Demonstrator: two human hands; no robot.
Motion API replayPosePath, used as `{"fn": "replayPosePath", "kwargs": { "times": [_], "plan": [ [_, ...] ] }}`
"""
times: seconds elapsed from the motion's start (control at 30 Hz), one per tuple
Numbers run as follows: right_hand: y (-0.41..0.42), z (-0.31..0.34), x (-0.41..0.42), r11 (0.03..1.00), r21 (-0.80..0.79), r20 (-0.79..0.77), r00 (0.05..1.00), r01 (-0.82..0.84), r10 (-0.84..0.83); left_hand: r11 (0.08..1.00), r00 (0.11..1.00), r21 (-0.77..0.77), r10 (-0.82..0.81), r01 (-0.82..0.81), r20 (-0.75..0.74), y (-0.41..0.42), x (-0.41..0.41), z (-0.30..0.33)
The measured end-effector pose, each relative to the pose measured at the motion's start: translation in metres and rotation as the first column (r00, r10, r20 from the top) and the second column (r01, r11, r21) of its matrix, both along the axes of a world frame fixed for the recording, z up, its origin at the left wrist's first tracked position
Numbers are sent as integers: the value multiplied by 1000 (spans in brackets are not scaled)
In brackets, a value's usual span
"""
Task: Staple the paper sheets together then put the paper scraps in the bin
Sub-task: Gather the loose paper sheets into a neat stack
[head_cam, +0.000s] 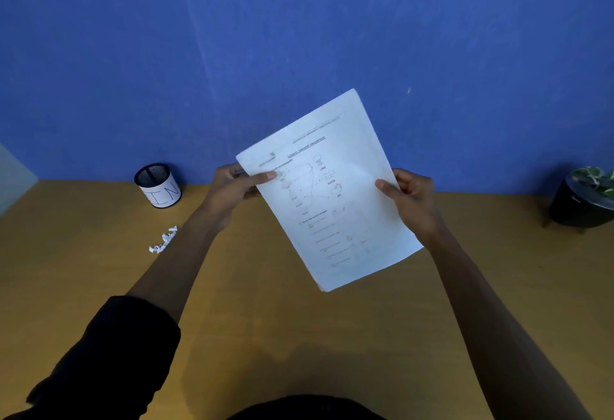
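Both your hands are holding the sheets up above the desk: your left hand is pinching the upper left edge, thumb lying across the printed face and fingers curled behind, while your right hand is gripping the right edge, thumb on the front and fingers wrapped round the back. You are keeping the sheets between the two hands, tilted so that the top corner is leaning away to the right and the bottom corner is pointing down toward you. The printed side is facing you, with small drawings and lines of text too blurred to read. Something thin and pale is showing just at your left fingers behind the paper edge; what it is cannot be told. The scraps are lying in a small white cluster on the desk to the left of your left forearm, well apart from the sheets. The bin, a dark mesh cup with a white label wrapped round it, is standing upright just beyond the scraps, against the blue wall. A dark pot with green and white leaves is sitting at the far right of the desk. A dark sleeve is covering your left upper arm.
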State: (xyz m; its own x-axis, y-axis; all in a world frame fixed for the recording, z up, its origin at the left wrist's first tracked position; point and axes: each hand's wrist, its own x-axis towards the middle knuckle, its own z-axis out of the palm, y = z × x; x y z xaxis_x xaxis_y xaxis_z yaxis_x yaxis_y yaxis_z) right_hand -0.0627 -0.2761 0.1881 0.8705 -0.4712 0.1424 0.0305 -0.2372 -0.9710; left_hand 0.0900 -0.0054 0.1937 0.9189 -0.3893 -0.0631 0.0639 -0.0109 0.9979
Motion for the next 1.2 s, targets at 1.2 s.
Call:
{"fn": "replayPosePath", "kwargs": {
  "times": [1.2],
  "plan": [
    [63,-96,-6,967,54,-103,965,248,-241,999,999,-11,41,-40,36,-40,-65,-80]
  ]
}}
